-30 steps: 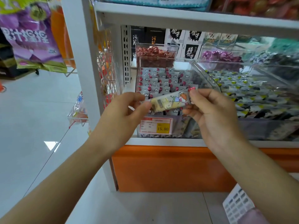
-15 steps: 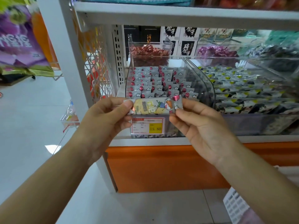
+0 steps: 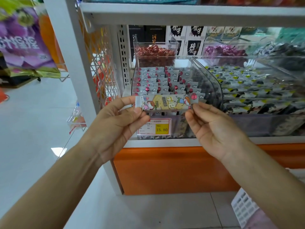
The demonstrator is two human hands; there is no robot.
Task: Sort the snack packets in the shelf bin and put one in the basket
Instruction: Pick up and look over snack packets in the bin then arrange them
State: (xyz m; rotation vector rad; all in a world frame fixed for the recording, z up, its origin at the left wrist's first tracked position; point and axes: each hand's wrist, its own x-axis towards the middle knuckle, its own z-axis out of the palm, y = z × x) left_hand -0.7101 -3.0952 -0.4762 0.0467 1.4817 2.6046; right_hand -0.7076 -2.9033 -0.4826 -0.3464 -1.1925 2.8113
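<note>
Standing across most of the view is a white shelf unit [image 3: 72, 63] on an orange base panel [image 3: 173, 171], with a pale tiled floor [image 3: 33, 129] spreading out to the left and below. A wire mesh panel [image 3: 102, 63] hangs on the unit's left side, and a blurred purple bag [image 3: 21, 42] shows at the upper left.

On the shelf sits a clear shelf bin [image 3: 208, 75] with a curved side wall, filled with rows of grey snack packets [image 3: 153, 81] marked with red spots. Just beside it on the right lie rows of yellow-and-black packets [image 3: 244, 86]. Behind the bin a smaller clear box holds red sweets [image 3: 155, 52].

At the lower right corner, on the floor, a corner of a white perforated basket [image 3: 244, 207] shows; the rest is cut off by the frame.

Both arms reach up from the bottom edge. The left hand [image 3: 113, 128] pinches the left end of one snack packet [image 3: 166, 104] between thumb and forefinger, its other fingers curled beneath. The right hand [image 3: 214, 128] has a like grip on the right end, fingertips closed on the lower right corner. The packet is held level and stretched between the two hands, in the air in front of the bin's front wall and well above the basket. Its face shows a yellow panel and cartoon figures.

Below the packet, on the bin's front, is a price tag [image 3: 154, 128] with a yellow field reading 15.80.
</note>
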